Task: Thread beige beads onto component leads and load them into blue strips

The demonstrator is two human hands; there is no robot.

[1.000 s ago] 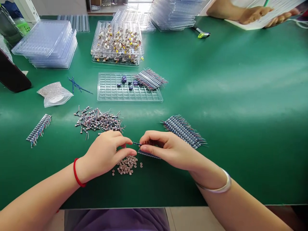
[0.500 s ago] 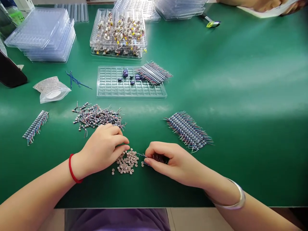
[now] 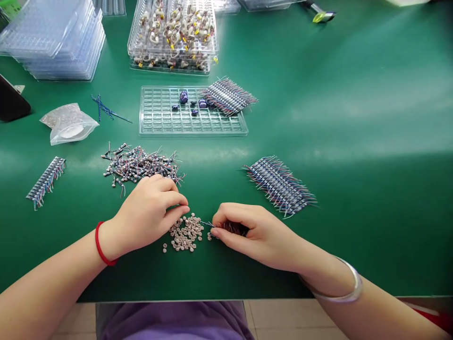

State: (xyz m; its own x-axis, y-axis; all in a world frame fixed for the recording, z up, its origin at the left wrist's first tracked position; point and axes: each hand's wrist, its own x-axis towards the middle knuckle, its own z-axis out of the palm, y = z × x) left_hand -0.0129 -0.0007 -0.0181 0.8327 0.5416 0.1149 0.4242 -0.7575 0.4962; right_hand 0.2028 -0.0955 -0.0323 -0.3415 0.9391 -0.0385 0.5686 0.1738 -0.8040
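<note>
At the lower centre of the frame, the right hand (image 3: 255, 233) has a narrow grip holding thin wires (image 3: 207, 223), whose ends poke out past the fingertips. Just left of centre, the left hand (image 3: 150, 212) has thumb and forefinger close together by the small discs (image 3: 187, 232); whether that grip holds one, I cannot tell. A slack pinch could let the wires slip or splay, and a low sweep of either hand could scatter the discs over the bench (image 3: 354, 189). The wires' free ends point left in the frame; their visible long axis runs nearly level, dipping slightly rightward, the rest hidden by the fingers
</note>
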